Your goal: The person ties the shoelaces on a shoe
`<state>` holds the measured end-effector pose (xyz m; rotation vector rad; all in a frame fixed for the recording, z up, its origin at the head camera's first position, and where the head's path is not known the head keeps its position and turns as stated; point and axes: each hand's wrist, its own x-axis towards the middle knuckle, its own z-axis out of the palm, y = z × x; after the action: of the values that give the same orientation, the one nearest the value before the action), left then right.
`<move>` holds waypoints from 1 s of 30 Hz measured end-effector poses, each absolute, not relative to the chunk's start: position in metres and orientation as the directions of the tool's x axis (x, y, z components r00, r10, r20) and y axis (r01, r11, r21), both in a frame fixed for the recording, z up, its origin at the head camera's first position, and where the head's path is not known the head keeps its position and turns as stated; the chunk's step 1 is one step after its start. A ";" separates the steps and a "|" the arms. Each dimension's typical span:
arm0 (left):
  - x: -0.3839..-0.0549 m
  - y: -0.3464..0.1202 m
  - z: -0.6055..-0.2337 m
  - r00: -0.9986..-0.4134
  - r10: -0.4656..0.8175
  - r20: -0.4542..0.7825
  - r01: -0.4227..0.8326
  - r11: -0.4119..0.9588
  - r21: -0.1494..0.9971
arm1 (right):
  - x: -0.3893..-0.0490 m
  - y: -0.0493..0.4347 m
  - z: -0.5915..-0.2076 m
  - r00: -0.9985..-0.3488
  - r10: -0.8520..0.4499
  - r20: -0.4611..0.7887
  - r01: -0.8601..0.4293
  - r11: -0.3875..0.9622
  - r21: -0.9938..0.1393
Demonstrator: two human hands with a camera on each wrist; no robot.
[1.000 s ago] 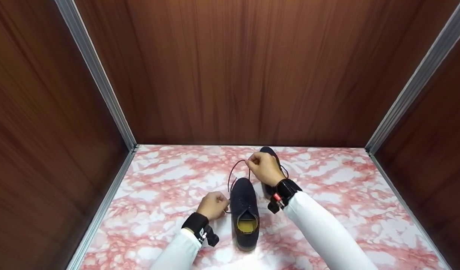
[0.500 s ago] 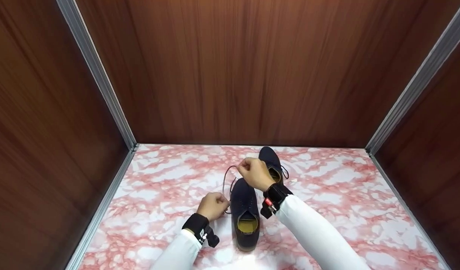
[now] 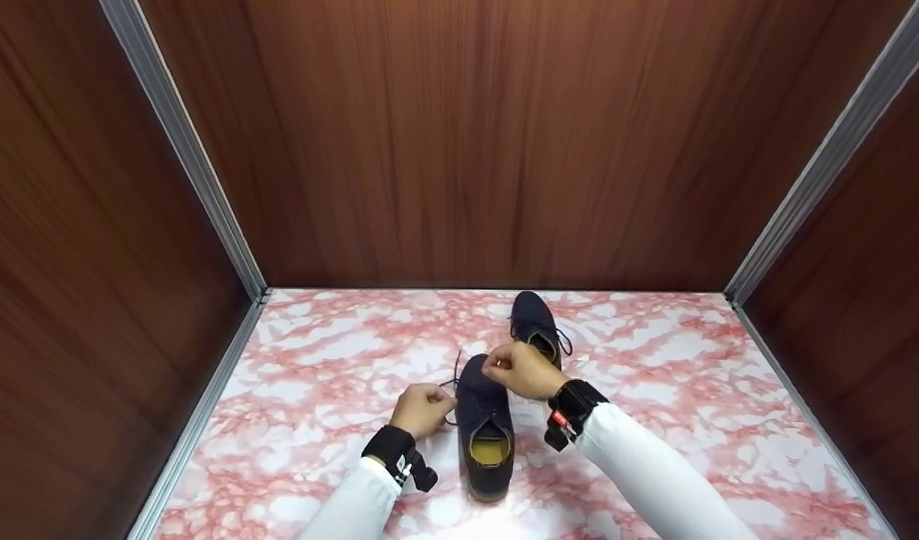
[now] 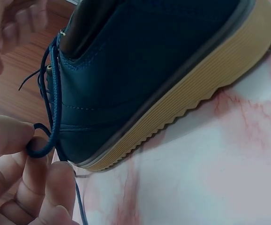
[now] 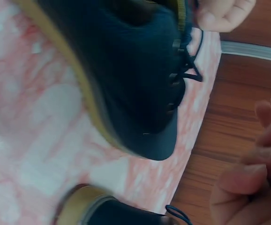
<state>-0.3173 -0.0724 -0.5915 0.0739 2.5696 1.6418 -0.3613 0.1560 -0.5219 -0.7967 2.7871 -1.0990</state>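
Note:
A dark navy lace-up shoe (image 3: 482,394) with a tan sole and yellowish lining stands upright on the floor, toe pointing away. At its left side, my left hand (image 3: 420,411) pinches the dark shoelace (image 4: 56,93); the left wrist view shows the cord looped between thumb and fingertips. Another stretch of lace runs on past those fingers. Over the toe area is my right hand (image 3: 528,371), its fingers loosely bent, with no lace between them in the right wrist view (image 5: 257,173). Behind it lies the matching second shoe (image 3: 533,311), partly covered by that hand.
The surface (image 3: 339,360) is red-and-white marbled. A brown wood-grain back panel (image 3: 459,150) rises close behind the second shoe. Similar side panels (image 3: 76,262) meet it along grey metal corner strips (image 3: 196,150).
My right hand has let go of the lace and come lower, nearer me. The raised lace loop has dropped beside the shoe. My left hand stays at the shoe's left side, still pinching lace.

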 end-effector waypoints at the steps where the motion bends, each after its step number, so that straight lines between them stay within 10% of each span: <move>1: -0.318 -0.073 -0.592 -0.994 0.091 -0.053 -0.010 0.415 0.910 | -0.360 0.156 -0.525 -0.847 -0.515 0.131 -0.466 0.604 -0.647; 30: -0.325 -0.074 -0.603 -0.988 0.044 -0.149 -0.124 0.356 0.926 | -0.340 0.147 -0.545 -0.694 -0.715 -0.085 -0.492 0.557 -0.669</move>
<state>-0.3246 -0.0741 -0.6031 -0.0731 2.4616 1.7014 -0.3403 0.1466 -0.5449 -0.9880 2.4479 -0.8937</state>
